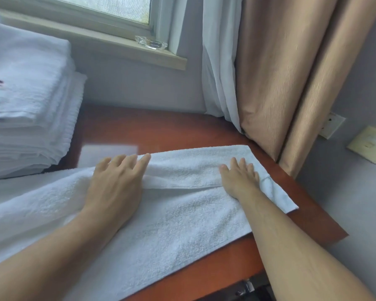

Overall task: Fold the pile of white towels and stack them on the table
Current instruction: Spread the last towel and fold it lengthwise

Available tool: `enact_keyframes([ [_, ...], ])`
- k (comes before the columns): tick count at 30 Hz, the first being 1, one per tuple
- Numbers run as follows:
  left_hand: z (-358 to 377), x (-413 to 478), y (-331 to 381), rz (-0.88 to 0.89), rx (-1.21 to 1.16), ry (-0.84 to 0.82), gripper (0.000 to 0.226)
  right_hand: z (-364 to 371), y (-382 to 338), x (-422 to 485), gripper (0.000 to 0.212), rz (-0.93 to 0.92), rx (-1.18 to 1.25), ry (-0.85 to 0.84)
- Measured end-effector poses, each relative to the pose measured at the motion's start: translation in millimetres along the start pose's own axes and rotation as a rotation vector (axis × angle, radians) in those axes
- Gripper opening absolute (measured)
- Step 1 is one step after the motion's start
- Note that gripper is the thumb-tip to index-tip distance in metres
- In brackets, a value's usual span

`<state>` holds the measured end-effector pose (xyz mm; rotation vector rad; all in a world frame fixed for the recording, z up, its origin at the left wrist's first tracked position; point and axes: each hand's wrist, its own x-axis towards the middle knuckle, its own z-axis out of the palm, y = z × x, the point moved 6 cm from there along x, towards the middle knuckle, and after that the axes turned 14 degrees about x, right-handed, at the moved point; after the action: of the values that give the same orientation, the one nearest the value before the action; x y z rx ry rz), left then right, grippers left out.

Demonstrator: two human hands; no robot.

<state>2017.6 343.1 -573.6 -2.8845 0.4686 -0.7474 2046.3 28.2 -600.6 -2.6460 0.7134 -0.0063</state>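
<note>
I have the long white terry towel [161, 213] lying across the reddish wooden worktop [182, 129], its long axis running left-right. My left hand [117, 183] and right hand [241, 179] press flat, fingers straight, on its folded far flap, the right nearer the free end.

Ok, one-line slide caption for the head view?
Both hands, left and right, press flat on a half-folded white terry towel on the reddish-brown wooden table.

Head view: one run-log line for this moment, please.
stage: smoothing fold | left hand: flat on white terry towel | right hand: flat on folded flap | stack of folded white towels: far left
</note>
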Motion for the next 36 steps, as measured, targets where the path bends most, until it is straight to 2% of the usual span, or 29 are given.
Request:
enact_keyframes([
  [2,-1,2,2,0.024,-0.033,-0.011,0.056,-7,-11,-8,0.061,0.016,-0.025,0.046],
  [3,-1,2,1,0.035,-0.061,-0.013,0.055,-8,-23,-17,0.052,-0.032,-0.025,0.081],
  [5,-5,-1,-6,0.044,-0.077,-0.002,0.059,-2,-56,-43,0.032,-0.262,0.063,0.135],
  [6,-7,-5,-14,0.035,-0.056,0.004,0.063,5,-75,-60,0.029,-0.404,0.140,0.136],
  [9,-15,-32,-53,-0.046,0.041,0.003,0.075,33,-128,-116,0.041,-0.718,0.284,0.026],
  [13,-30,-95,-130,-0.239,0.081,-0.058,0.078,62,-188,-181,0.065,-1.001,0.215,-0.076],
  [15,-33,-130,-166,-0.318,0.073,-0.131,0.077,72,-211,-206,0.070,-1.100,0.212,-0.104],
  [17,-34,-154,-191,-0.354,0.056,-0.201,0.071,82,-229,-224,0.064,-1.161,0.185,-0.103],
  [19,-37,-166,-202,-0.335,0.045,-0.198,0.062,89,-241,-235,0.044,-1.197,0.147,-0.063],
  [21,-48,-169,-207,-0.302,0.032,-0.097,0.058,90,-247,-243,0.020,-1.248,0.140,-0.005],
  [23,-59,-170,-209,-0.291,0.018,0.018,0.055,88,-245,-248,0.008,-1.294,0.214,0.004],
  [24,-62,-171,-210,-0.274,-0.009,0.031,0.053,87,-243,-251,0.010,-1.307,0.250,-0.029],
  [26,-59,-174,-215,-0.276,-0.173,-0.042,0.052,90,-244,-256,0.028,-1.309,0.233,-0.116],
  [28,-55,-177,-226,-0.375,-0.498,-0.113,0.050,92,-248,-260,0.037,-1.300,0.162,-0.117],
  [29,-54,-177,-235,-0.455,-0.607,-0.091,0.048,93,-252,-261,0.035,-1.294,0.135,-0.095],
  [31,-48,-180,-261,-0.699,-0.562,-0.067,0.041,94,-259,-263,0.031,-1.263,0.078,-0.055],
  [33,-37,-187,-283,-0.960,-0.358,-0.227,0.044,93,-264,-265,0.027,-1.245,0.068,-0.037],
  [34,-31,-190,-288,-1.015,-0.285,-0.350,0.051,94,-264,-269,0.025,-1.255,0.072,-0.040],
  [36,-19,-186,-291,-0.982,-0.253,-0.481,0.058,95,-265,-275,0.031,-1.284,0.090,-0.080],
])
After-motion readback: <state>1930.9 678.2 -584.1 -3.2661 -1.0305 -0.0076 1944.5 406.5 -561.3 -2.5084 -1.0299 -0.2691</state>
